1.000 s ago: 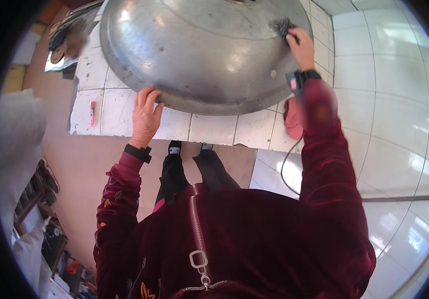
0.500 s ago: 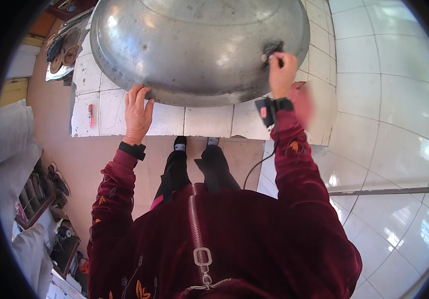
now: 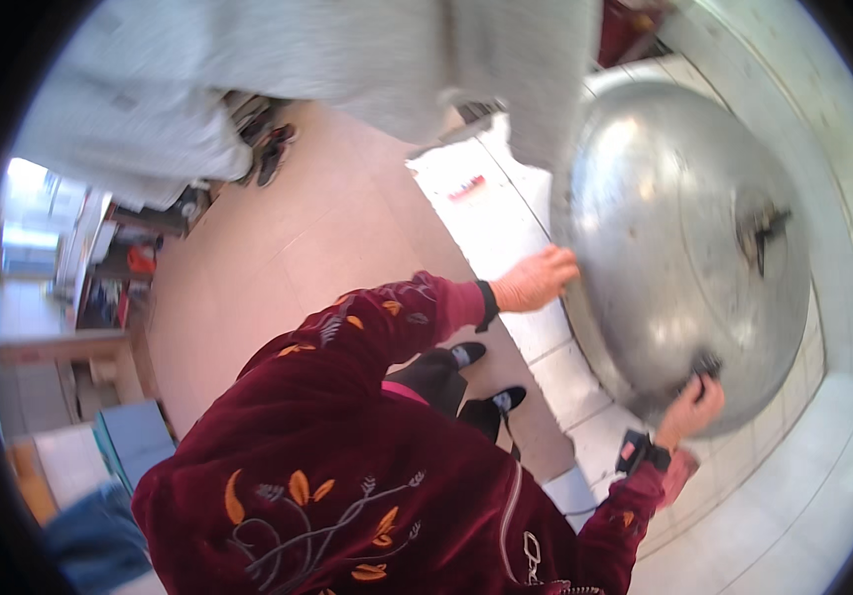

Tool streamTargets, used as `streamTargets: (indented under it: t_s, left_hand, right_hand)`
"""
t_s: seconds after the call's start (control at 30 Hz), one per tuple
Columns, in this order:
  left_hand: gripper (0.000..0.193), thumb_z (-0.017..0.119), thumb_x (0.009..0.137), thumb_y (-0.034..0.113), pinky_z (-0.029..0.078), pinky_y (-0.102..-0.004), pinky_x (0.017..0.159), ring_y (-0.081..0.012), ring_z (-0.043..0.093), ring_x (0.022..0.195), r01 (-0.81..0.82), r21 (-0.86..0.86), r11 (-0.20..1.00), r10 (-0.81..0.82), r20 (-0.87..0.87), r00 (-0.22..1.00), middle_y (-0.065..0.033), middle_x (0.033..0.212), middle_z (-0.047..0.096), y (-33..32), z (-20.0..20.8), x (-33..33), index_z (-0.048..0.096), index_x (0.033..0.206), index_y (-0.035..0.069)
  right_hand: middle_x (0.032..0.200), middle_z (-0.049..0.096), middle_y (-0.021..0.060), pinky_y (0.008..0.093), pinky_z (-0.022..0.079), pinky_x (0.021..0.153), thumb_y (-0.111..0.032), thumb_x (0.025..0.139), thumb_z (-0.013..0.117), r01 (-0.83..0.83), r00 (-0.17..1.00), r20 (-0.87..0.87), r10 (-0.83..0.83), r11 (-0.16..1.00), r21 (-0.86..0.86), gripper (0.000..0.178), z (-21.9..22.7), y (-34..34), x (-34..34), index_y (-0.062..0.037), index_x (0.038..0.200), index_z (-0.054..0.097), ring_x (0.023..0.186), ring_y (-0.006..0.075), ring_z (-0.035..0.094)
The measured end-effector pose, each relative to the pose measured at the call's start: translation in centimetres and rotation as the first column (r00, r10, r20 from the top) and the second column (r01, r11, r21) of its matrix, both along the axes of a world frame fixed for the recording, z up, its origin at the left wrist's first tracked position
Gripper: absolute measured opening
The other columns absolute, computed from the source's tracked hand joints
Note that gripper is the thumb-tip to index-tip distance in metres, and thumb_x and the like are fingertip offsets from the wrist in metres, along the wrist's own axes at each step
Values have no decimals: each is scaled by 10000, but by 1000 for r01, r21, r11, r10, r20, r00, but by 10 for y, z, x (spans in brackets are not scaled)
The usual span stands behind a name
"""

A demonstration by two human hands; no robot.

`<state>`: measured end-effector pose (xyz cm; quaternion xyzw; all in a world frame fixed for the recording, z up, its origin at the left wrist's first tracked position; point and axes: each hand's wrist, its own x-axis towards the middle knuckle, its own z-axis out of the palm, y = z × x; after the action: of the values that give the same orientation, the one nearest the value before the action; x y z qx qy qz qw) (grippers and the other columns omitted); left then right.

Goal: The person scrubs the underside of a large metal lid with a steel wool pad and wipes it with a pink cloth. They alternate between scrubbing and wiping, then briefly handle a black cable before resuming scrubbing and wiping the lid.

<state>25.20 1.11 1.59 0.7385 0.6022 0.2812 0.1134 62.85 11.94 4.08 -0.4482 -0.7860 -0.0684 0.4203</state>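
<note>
A large domed metal lid (image 3: 660, 258) lies with its dome up on a white tiled surface (image 3: 546, 332); a dark handle (image 3: 764, 233) stands on its top. At the rim nearest me, my left hand (image 3: 541, 279) rests with extended fingers touching the metal. My right hand (image 3: 692, 409) pinches a dark scouring pad (image 3: 706, 363) against the lid's lower side. Fingers hide part of the pad. A black band with a small device (image 3: 633, 451) sits at my right wrist. Beside that wrist is a pinkish-red item (image 3: 679, 474), too blurred to name.
Grey cloth (image 3: 337, 59) hangs across the top, overlapping the tiled surface. A small red-and-white item (image 3: 466, 188) lies on the tiles. Shoes (image 3: 273, 154) stand on the floor, near cluttered shelves (image 3: 114, 268). A tiled wall (image 3: 843, 188) borders the lid on the right.
The view has swung round, placing the lid on the right and bringing its handle into sight. Grey cloth now covers the top. My left hand stays at the rim, my right on the pad.
</note>
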Motion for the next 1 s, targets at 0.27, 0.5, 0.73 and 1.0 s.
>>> streamTargets:
  t_s: [0.27,0.5,0.73,1.0]
  left_hand:
    - [387,710,724,95,453,-349,889,-288,462,1035,-20,45,999,19,17,1000,-84,1108,462,-4,6,4,520,1060,70]
    - [360,713,731,126,437,-366,890,-304,462,1027,-9,46,999,11,-24,1000,-103,1115,466,-1,5,3,522,1030,66]
    - [372,675,762,89,445,-370,901,-301,473,1062,-32,-15,999,32,44,998,-94,1166,477,-6,13,5,522,1100,56]
    - [352,648,754,62,415,-436,981,-371,456,1149,11,110,994,-19,74,997,-168,1176,521,-1,-1,1,570,1098,59]
  right_hand:
    - [1058,604,161,416,429,891,-152,882,634,-119,985,118,127,990,-70,226,16,16,-8,24,1023,618,1002,326,555]
    - [1098,601,183,410,430,921,-170,904,578,339,927,-39,-372,879,-335,292,9,60,19,27,1121,589,1028,341,553]
    - [1129,604,159,428,420,935,-96,849,626,-134,978,110,177,938,-320,271,15,71,15,-1,1103,606,1065,345,548]
    - [1189,602,164,441,409,973,-65,825,613,-128,989,59,138,981,-147,287,42,30,-31,-51,1111,632,1102,337,546]
